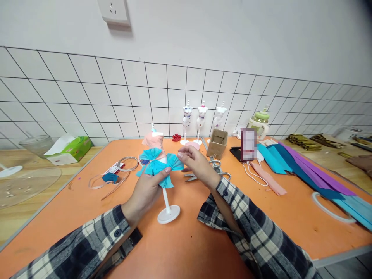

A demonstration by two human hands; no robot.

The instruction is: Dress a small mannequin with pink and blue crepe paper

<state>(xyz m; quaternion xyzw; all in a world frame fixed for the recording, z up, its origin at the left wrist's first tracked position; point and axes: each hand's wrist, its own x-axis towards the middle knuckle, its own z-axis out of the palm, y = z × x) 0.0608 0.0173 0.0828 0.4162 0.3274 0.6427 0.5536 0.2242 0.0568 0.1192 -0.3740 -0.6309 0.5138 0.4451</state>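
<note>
A small white mannequin stand (169,214) is tilted above the orange table, its upper part wrapped in bright blue crepe paper (152,167) with pleated, fanned-out pieces. My left hand (147,190) is wrapped round the blue-covered body, thumb across its front. To the right of it, my right hand (199,164) has its fingers bent at the edge of the right-hand blue fan; whether the fingertips pinch the paper is hard to tell. Behind the blue paper stands another mannequin dressed in pink paper (154,141).
Scissors (192,177) lie beside my right hand. Farther back are three white mannequins (202,116), a cardboard box (217,144), a phone (248,144) and a green-lidded jug (259,122). Colored paper strips (316,170) lie right; wire rings (128,164) lie left. Another person's hand (360,162) shows far right.
</note>
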